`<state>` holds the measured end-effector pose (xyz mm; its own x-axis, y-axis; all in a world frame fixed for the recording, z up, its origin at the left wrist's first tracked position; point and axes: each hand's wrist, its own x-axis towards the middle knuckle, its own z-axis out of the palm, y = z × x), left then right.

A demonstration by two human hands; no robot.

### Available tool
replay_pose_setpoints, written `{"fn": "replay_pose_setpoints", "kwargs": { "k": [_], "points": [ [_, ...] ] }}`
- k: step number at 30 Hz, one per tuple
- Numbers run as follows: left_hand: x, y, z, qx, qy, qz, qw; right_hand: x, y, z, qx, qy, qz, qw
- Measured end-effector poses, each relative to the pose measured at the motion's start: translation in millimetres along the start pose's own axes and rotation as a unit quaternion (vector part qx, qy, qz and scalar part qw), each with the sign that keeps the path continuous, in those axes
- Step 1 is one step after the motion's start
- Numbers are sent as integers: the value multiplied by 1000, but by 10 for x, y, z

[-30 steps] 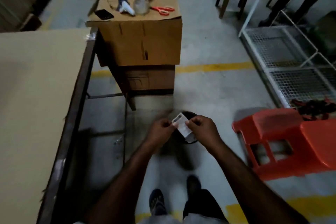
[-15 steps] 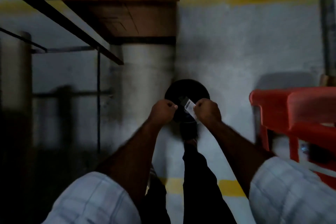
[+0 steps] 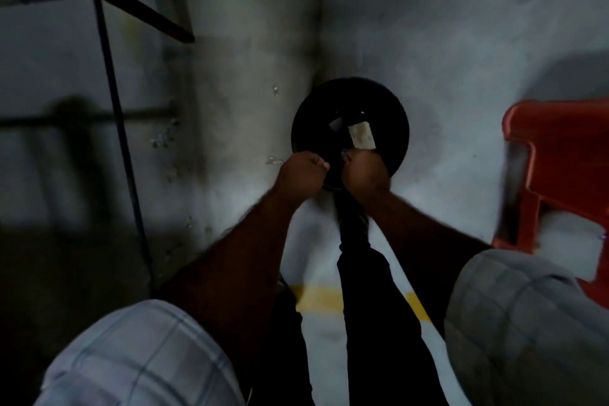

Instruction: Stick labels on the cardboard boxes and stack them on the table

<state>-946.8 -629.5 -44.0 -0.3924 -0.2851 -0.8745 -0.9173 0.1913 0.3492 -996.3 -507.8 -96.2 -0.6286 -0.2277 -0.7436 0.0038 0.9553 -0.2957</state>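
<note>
Peeling judged underway: paper slip point(image 3: 362, 139) pinched by right hand point(image 3: 365, 176) over bin point(image 3: 309, 122), left hand point(image 3: 304, 175) curled, hold unclear; box needed next.

Red plastic stool point(image 3: 560, 155) — cut off at the right edge. Small white paper label point(image 3: 362, 140) — print blurred. Round black bin point(image 3: 316, 109): near rim hidden behind left hand point(image 3: 303, 175) and right hand point(image 3: 364, 175).

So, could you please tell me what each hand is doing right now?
Left hand: fingers curled; anything held cannot be told.
Right hand: pinches the paper slip over the black bin.
</note>
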Motion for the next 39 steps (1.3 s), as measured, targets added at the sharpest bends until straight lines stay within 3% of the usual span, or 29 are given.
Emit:
{"fn": "replay_pose_setpoints", "kwargs": {
  "k": [5, 11, 19, 23, 27, 31, 34, 39],
  "points": [
    [-100, -100, -5, -31, 16, -15, 999, -190, 109, 41, 34, -5, 23, 999],
    [-594, 83, -251, -66, 46, -1, 997, -513, 11, -673, 54, 15, -2, 998],
    [-2042, 300, -784, -129, 135, 67, 980, -1572, -806, -1711, 81, 44, -121, 988],
    [-2907, 95, -933, -188, 173, 87, 963, -2361, -1123, -1799, 93, 38, -157, 983],
    [-3678, -253, -986, -234, 204, 83, 947, -3110, -1320, -1671, 96, 15, -262, 960],
    [-4463, -833, -819, -308, 285, 87, 904, -3835, -1426, -1357, 33, -56, -353, 933],
    [-5109, -1321, -521, -362, 360, 73, 856, -4442, -1549, -1061, -44, -100, -437, 893],
    [-6232, -2208, 409, -485, 491, 20, 723, -5707, -1519, -368, -107, -187, -558, 801]
  ]
}}
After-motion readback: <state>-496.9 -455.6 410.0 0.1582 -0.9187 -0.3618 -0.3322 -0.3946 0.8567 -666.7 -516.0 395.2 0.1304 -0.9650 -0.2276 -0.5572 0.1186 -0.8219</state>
